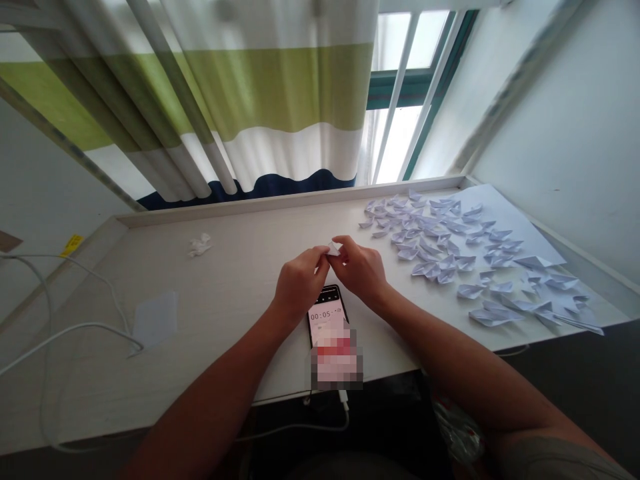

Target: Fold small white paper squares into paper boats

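Between my fingertips is a small piece of folded white paper point(333, 249), held just above the table beyond the phone. My left hand point(301, 277) pinches it from the left, thumb and forefinger together. From the other side my right hand point(359, 265) grips it too, with the forefinger arched over the top. My fingers hide part of the paper, so its full shape does not show. Below my hands a phone point(327, 327) lies face up, showing a timer; its lower part is blurred out. Many small folded paper boats point(425, 250) lie spread to the right.
A white sheet point(500, 200) lies under some of the boats. On the left are crumpled paper point(200, 245), a flat paper piece point(156, 321) and white cables point(75, 330). A charging cable point(343, 400) runs off the table's front edge. Behind hangs a striped curtain point(280, 87).
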A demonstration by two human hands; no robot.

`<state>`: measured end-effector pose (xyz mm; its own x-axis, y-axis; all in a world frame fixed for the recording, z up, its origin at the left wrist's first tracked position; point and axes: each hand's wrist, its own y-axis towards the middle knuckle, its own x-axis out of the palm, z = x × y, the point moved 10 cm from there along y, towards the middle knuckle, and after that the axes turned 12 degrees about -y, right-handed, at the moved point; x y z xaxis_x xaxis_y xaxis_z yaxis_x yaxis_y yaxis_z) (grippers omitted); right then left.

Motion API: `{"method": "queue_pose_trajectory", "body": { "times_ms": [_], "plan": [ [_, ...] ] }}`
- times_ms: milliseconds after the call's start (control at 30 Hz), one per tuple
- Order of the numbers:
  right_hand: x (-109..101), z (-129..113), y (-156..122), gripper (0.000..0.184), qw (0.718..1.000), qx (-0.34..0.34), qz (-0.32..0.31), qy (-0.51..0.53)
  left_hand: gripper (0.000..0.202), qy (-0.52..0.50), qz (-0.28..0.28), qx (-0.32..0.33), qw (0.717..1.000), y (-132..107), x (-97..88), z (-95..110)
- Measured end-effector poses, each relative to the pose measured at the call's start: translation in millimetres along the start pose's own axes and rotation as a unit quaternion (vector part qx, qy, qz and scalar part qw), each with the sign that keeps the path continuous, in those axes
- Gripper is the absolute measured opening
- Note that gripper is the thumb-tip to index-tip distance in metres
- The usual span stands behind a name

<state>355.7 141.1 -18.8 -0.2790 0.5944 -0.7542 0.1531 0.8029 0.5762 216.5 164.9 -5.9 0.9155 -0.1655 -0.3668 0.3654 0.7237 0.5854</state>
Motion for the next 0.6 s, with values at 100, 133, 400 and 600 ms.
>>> {"method": "queue_pose_trajectory", "body": {
  "times_ms": [100, 133, 400, 600],
  "plan": [
    [3.0, 3.2, -0.2, 0.025, 0.999, 0.040, -0.030, -0.021, 0.016, -0.014, 0.023, 0.001, 1.000, -1.2, -0.2, 1.8],
    [3.2, 2.3, -0.4, 0.025, 0.998, 0.041, -0.034, -0.018, 0.015, -0.048, 0.036, -0.016, 0.998, -1.2, -0.5, -1.5],
    [-7.4, -18.0, -2.3, 0.023, 0.992, -0.086, 0.008, 0.095, 0.011, -0.353, 0.149, -0.186, 0.905, -3.8, -1.1, -37.1],
    [-25.8, -25.1, -3.2, 0.026, 0.972, -0.148, 0.069, 0.166, 0.023, -0.418, 0.138, -0.248, 0.863, -2.9, -2.1, -39.0]
  ]
}}
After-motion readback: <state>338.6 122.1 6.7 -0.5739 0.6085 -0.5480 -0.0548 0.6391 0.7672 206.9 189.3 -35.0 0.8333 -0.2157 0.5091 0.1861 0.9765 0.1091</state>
